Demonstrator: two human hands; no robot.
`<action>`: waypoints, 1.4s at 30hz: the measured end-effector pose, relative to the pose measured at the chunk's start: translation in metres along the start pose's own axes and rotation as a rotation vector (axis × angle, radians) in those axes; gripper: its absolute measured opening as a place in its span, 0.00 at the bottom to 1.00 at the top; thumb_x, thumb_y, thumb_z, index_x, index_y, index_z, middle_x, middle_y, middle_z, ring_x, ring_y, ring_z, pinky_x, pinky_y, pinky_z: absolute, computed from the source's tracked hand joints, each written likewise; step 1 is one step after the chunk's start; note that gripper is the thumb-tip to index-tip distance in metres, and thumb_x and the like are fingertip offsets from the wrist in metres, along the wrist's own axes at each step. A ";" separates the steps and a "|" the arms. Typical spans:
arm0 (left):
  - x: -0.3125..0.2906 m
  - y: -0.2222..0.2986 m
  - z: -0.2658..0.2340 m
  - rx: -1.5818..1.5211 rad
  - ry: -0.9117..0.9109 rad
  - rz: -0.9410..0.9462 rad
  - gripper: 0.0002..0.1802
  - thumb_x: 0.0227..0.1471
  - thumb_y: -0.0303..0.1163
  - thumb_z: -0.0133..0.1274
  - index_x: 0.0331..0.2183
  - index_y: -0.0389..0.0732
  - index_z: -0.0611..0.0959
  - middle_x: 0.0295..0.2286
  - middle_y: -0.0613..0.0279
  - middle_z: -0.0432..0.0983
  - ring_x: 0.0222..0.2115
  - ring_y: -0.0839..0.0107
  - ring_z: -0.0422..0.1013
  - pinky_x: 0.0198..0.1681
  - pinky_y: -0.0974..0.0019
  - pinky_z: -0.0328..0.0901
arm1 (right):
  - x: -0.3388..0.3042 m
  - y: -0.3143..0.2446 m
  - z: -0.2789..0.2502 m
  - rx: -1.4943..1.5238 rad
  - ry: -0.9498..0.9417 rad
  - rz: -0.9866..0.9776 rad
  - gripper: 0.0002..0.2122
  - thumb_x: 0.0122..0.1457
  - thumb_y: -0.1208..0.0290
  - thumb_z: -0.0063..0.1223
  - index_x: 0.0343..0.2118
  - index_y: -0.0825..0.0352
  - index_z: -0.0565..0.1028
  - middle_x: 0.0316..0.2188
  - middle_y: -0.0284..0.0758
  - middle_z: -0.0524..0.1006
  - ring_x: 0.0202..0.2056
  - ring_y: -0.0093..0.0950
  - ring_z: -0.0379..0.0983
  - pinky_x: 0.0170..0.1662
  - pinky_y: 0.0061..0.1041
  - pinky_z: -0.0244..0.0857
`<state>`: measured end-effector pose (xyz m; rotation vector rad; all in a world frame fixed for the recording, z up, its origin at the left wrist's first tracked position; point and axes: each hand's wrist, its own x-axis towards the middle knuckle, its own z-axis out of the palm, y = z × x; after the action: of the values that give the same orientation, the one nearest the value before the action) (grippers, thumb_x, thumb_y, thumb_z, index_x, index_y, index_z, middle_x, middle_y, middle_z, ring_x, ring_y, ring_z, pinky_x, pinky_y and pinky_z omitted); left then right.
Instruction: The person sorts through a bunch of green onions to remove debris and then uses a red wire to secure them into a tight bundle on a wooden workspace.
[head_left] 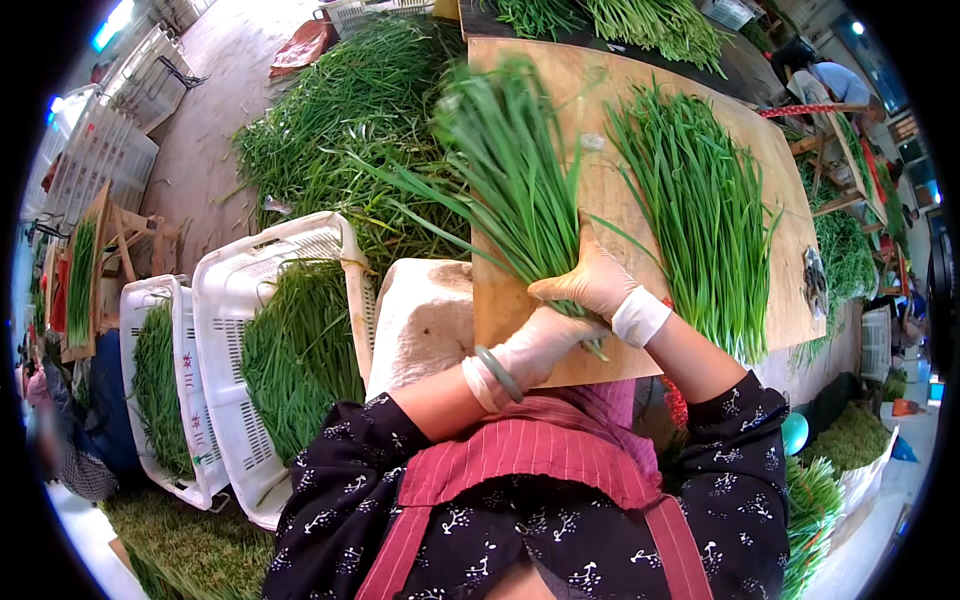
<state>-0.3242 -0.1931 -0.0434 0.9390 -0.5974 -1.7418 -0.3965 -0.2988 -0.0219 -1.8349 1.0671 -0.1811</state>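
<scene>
stalks (515, 190), slender and green, fan from 2 gripping hands (600, 282) above a wooden board (598, 180).

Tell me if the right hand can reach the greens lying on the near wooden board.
Probably yes: the lying greens are beside the right hand, with mostly bare board between, though it holds a bunch.

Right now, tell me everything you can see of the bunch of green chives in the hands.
The chive bunch is long, narrow, glossy green leaves, gathered tight at the paler stalk ends and fanned out, motion-blurred, toward the tips. It slants up-left across the wooden board, with stray leaves splaying left. The right hand and left hand clasp its lower end; stalk ends poke out below. Board contact: can't tell.
</scene>
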 end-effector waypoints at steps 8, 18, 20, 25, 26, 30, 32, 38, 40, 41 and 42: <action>-0.003 0.045 -0.039 -0.601 -0.025 0.052 0.22 0.54 0.32 0.48 0.50 0.36 0.68 0.46 0.57 0.69 0.46 0.67 0.66 0.53 0.62 0.59 | -0.010 0.000 -0.021 -0.090 -0.105 -0.099 0.56 0.31 0.57 0.69 0.59 0.75 0.44 0.45 0.55 0.69 0.46 0.45 0.69 0.50 0.30 0.62; 0.025 0.110 -0.016 -0.073 0.300 0.587 0.30 0.40 0.14 0.56 0.46 0.38 0.66 0.38 0.56 0.74 0.38 0.67 0.72 0.45 0.65 0.67 | 0.002 -0.030 0.000 0.440 0.155 -0.509 0.57 0.25 0.72 0.75 0.60 0.69 0.45 0.48 0.40 0.67 0.49 0.31 0.65 0.51 0.27 0.61; 0.024 0.124 -0.007 0.015 0.253 0.698 0.31 0.38 0.12 0.58 0.45 0.38 0.67 0.38 0.59 0.74 0.38 0.69 0.72 0.46 0.66 0.67 | 0.006 -0.042 -0.013 0.584 0.184 -0.637 0.54 0.26 0.76 0.75 0.58 0.68 0.48 0.47 0.36 0.68 0.47 0.27 0.65 0.50 0.26 0.63; 0.027 0.135 -0.002 0.152 0.008 0.805 0.28 0.34 0.23 0.66 0.42 0.38 0.75 0.37 0.64 0.75 0.38 0.74 0.71 0.42 0.71 0.66 | 0.006 -0.053 -0.042 0.551 0.226 -0.583 0.48 0.27 0.76 0.74 0.54 0.69 0.55 0.46 0.38 0.69 0.48 0.28 0.64 0.51 0.26 0.61; 0.025 0.135 -0.006 0.211 -0.034 0.772 0.30 0.32 0.24 0.67 0.42 0.38 0.75 0.37 0.65 0.75 0.38 0.74 0.71 0.42 0.70 0.66 | 0.005 -0.050 -0.044 0.452 0.258 -0.600 0.48 0.27 0.76 0.74 0.54 0.69 0.55 0.46 0.38 0.69 0.48 0.28 0.64 0.51 0.27 0.61; 0.013 0.133 -0.024 0.501 0.034 0.552 0.35 0.25 0.30 0.72 0.40 0.38 0.76 0.37 0.66 0.74 0.39 0.74 0.69 0.42 0.68 0.66 | 0.004 -0.026 -0.038 0.466 0.186 -0.553 0.48 0.25 0.68 0.76 0.54 0.69 0.58 0.47 0.36 0.68 0.48 0.29 0.65 0.51 0.28 0.62; 0.008 0.131 -0.026 0.513 0.038 0.322 0.32 0.27 0.29 0.71 0.40 0.38 0.76 0.37 0.66 0.75 0.38 0.75 0.69 0.42 0.69 0.66 | 0.008 -0.017 -0.032 0.485 0.105 -0.470 0.48 0.23 0.63 0.76 0.53 0.68 0.61 0.47 0.35 0.68 0.48 0.29 0.65 0.52 0.28 0.61; 0.026 0.120 -0.011 0.214 0.155 0.695 0.27 0.36 0.24 0.64 0.42 0.38 0.75 0.37 0.64 0.75 0.37 0.73 0.71 0.43 0.71 0.65 | 0.022 -0.031 -0.028 0.425 0.175 -0.569 0.47 0.32 0.69 0.73 0.55 0.71 0.54 0.49 0.39 0.68 0.46 0.29 0.67 0.48 0.29 0.65; 0.032 0.116 -0.013 0.007 0.172 0.716 0.24 0.42 0.24 0.60 0.44 0.38 0.74 0.38 0.62 0.75 0.39 0.68 0.71 0.46 0.65 0.65 | 0.018 -0.040 -0.034 0.531 0.085 -0.535 0.45 0.32 0.62 0.73 0.53 0.71 0.57 0.46 0.43 0.70 0.44 0.33 0.70 0.46 0.30 0.65; 0.034 0.113 -0.016 -0.097 0.141 0.791 0.22 0.44 0.26 0.59 0.44 0.39 0.74 0.39 0.61 0.75 0.40 0.66 0.71 0.46 0.62 0.65 | 0.015 -0.044 -0.038 0.379 0.120 -0.491 0.44 0.32 0.59 0.72 0.52 0.72 0.58 0.44 0.44 0.71 0.44 0.35 0.70 0.45 0.30 0.65; 0.036 0.108 -0.019 -0.226 0.169 0.661 0.22 0.45 0.29 0.58 0.44 0.38 0.74 0.39 0.60 0.74 0.41 0.65 0.71 0.47 0.60 0.65 | 0.012 -0.048 -0.042 0.224 0.128 -0.457 0.44 0.33 0.57 0.72 0.52 0.72 0.59 0.42 0.46 0.72 0.44 0.36 0.71 0.45 0.30 0.65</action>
<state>-0.2555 -0.2642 0.0161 0.6242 -0.5110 -1.0975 -0.3839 -0.3290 0.0342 -1.8524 0.6642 -0.6686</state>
